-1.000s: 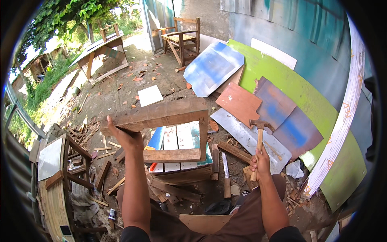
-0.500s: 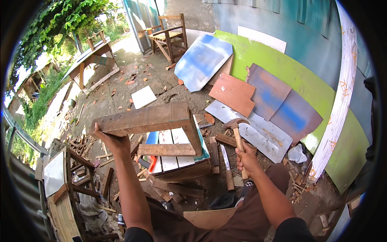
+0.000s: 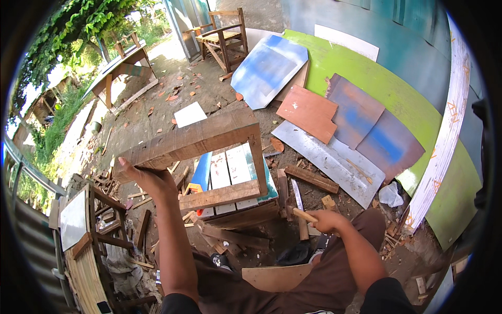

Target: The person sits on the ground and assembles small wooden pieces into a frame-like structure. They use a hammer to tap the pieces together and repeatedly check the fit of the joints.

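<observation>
A three-sided wooden frame (image 3: pixel 191 137) stands tilted over a small white-slatted wooden box (image 3: pixel 240 219). My left hand (image 3: pixel 151 180) is closed around the left end of its long upper plank. A short upright joins that plank to a lower board at the right. Whether the lower board rests on the box, I cannot tell. My right hand (image 3: pixel 328 221) grips a hammer (image 3: pixel 304 215) by its wooden handle, low and to the right of the box; the head is hard to make out. Beside the frame's lower board shows an orange tool handle (image 3: pixel 194 188), partly hidden.
A long blade with a wooden handle (image 3: pixel 303 229) lies right of the box, near a wooden block (image 3: pixel 312 179). Painted panels (image 3: pixel 361 110) lean at the right. A wooden chair (image 3: pixel 225 39) stands behind, a wooden piece of furniture (image 3: pixel 83 251) at left. Wood scraps litter the ground.
The hammer has swung down from upright to nearly level, with my right hand lower. My left hand still holds the frame, which has tilted further, its right end raised.
</observation>
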Demonstrator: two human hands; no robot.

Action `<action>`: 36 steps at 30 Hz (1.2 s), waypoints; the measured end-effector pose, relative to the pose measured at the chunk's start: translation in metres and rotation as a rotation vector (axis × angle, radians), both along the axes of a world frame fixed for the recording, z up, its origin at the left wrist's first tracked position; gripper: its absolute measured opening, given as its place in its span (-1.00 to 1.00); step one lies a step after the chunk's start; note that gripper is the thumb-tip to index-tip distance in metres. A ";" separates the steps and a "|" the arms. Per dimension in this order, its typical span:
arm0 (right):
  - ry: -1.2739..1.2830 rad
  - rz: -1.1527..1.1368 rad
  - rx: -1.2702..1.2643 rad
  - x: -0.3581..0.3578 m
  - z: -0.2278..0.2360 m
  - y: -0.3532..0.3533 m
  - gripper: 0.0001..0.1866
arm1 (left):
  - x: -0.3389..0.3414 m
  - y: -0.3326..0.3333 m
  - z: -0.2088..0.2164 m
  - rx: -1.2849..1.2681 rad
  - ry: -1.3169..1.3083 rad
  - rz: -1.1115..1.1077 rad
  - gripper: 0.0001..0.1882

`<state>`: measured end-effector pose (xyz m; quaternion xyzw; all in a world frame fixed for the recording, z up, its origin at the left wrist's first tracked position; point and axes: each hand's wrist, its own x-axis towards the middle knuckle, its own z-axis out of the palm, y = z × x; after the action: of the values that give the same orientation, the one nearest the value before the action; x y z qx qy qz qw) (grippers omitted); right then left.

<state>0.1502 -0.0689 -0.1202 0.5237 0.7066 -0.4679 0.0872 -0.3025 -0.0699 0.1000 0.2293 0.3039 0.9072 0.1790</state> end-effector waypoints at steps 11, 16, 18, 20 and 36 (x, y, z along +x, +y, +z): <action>-0.313 0.748 -0.079 -0.058 -0.140 -0.021 -0.37 | -0.003 -0.008 -0.012 -0.002 0.065 -0.040 -0.13; -0.294 0.694 -0.112 -0.062 -0.159 -0.021 -0.36 | -0.005 -0.012 -0.026 -0.048 0.120 -0.080 -0.25; -0.336 0.686 -0.078 -0.064 -0.169 -0.025 -0.34 | -0.005 -0.013 -0.030 -0.020 0.160 -0.076 -0.27; -0.389 0.704 0.005 -0.070 -0.176 -0.027 -0.32 | -0.009 -0.016 -0.034 -0.021 0.174 -0.073 -0.29; 0.778 -0.175 0.676 -0.160 0.050 0.086 0.03 | -0.022 -0.036 -0.043 -0.020 0.203 -0.105 -0.21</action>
<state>-0.0096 0.0168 -0.0706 0.3671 0.7518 -0.3792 -0.3953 -0.3241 -0.1061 0.0567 0.3340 0.3171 0.8656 0.1967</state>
